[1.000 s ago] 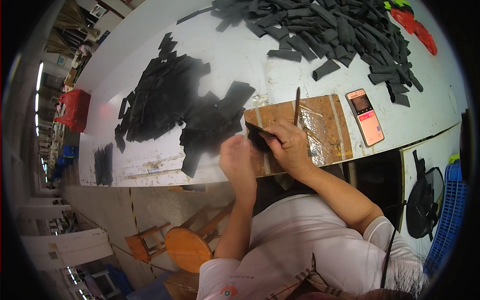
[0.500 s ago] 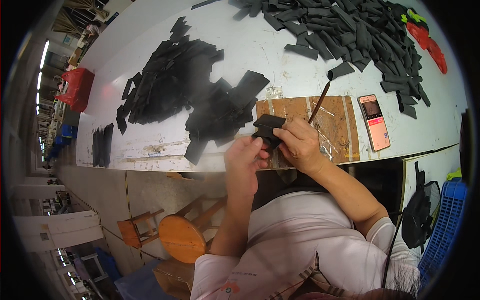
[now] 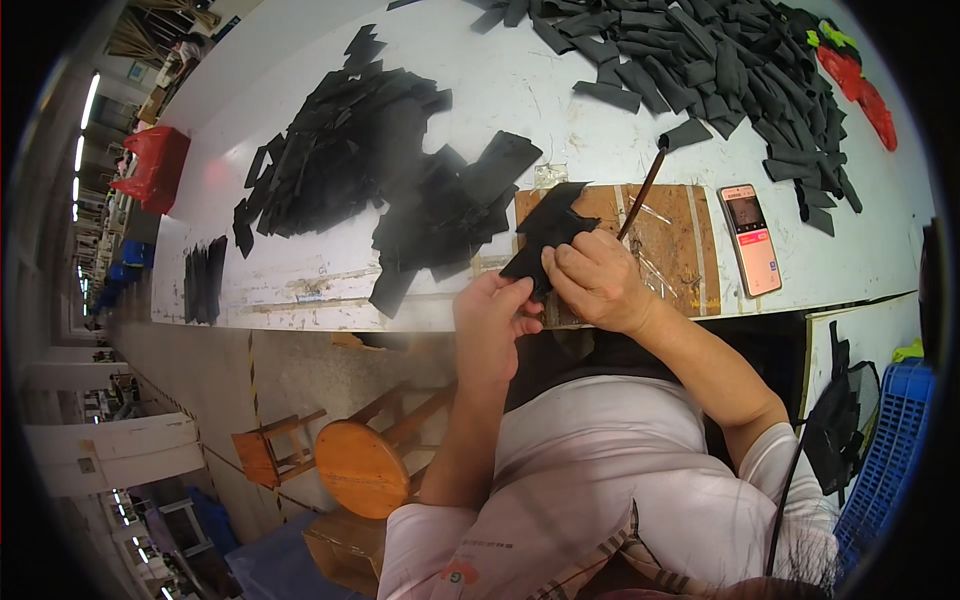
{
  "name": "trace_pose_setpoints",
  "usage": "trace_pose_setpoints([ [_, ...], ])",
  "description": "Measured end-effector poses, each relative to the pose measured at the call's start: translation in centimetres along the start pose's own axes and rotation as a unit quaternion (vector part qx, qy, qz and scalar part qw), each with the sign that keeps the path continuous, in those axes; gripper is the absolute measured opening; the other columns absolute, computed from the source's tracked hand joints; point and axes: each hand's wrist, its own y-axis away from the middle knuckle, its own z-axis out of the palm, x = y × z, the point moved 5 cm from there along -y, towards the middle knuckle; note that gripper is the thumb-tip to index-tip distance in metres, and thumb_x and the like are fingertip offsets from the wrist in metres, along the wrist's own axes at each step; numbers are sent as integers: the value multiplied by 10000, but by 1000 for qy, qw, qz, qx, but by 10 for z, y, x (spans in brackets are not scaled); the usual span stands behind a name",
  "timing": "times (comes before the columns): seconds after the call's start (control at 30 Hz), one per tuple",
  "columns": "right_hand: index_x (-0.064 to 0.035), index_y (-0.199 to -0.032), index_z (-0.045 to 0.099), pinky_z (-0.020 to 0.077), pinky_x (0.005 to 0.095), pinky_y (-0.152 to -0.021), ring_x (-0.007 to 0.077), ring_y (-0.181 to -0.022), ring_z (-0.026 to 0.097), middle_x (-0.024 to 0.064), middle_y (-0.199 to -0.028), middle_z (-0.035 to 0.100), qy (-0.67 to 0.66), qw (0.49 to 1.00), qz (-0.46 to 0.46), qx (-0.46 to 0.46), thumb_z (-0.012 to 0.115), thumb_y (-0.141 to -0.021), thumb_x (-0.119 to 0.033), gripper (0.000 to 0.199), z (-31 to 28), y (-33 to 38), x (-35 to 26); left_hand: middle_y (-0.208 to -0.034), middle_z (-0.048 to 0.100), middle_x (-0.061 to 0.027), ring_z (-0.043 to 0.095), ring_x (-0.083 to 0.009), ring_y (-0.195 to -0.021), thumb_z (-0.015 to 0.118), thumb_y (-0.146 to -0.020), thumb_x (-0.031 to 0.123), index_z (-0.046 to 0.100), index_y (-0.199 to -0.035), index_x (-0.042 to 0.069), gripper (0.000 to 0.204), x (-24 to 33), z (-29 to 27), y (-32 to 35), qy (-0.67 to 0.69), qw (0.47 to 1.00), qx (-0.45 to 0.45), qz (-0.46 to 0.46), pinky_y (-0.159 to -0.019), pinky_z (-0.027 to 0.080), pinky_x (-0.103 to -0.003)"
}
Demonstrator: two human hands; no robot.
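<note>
Between my two hands is a piece of black fabric (image 3: 550,222), folded or bunched over the near-left part of a brown board (image 3: 690,240). My left hand (image 3: 495,305) pinches its lower left end between thumb and fingers. Closed on its right side is my right hand (image 3: 600,280), fingers curled in. A thin dark brown stick (image 3: 643,195) slants up and away from my right hand; its lower end is hidden there, and its far tip reaches the nearest black fabric tube (image 3: 686,134). Left of the board lies a loose heap of flat black fabric pieces (image 3: 430,230).
A larger pile of flat black pieces (image 3: 340,150) spreads across the left of the white table (image 3: 500,90). Many black tubes (image 3: 700,70) cover the far right. A phone (image 3: 750,240) lies right of the board. A red bag (image 3: 858,95), blue crate (image 3: 885,450) and wooden stool (image 3: 362,468) are around.
The black fabric between my hands has opened out and now extends farther up over the board. Both hands stay close together, and the stick remains at my right hand.
</note>
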Motion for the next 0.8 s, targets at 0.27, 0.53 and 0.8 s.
trace_pose_setpoints([
  [0.27, 19, -714, 560, 330, 255, -474, 140, -571, 444, 30, -648, 435, 4, 999, -39, -18, 563, -594, -69, 149, 1, 2, -4, -647, 518, -35, 508, -105, -538, 555, -748, 80, 526, -753, 8, 78, -7, -4, -6, 8, 1000, 7, -6, -423, 421, -211],
  [0.53, 15, -730, 563, 328, 268, -469, 147, -552, 431, 39, -667, 458, 0, 999, -27, -18, 588, -604, -34, 138, -6, 12, -10, -619, 514, -13, 478, -81, -497, 554, -755, 84, 532, -770, 34, 56, -16, -5, -10, 18, 1000, 13, -15, -401, 398, -203],
  [0.8, -11, -894, 568, 410, 245, -546, 137, -631, 505, 65, -749, 523, -372, 829, 412, -63, 669, -669, -125, 272, -15, 11, 8, -636, 534, -16, 468, -34, -501, 595, -761, 46, 548, -809, -18, 93, 1, 5, -1, -127, 980, -25, 149, -410, 394, -169],
])
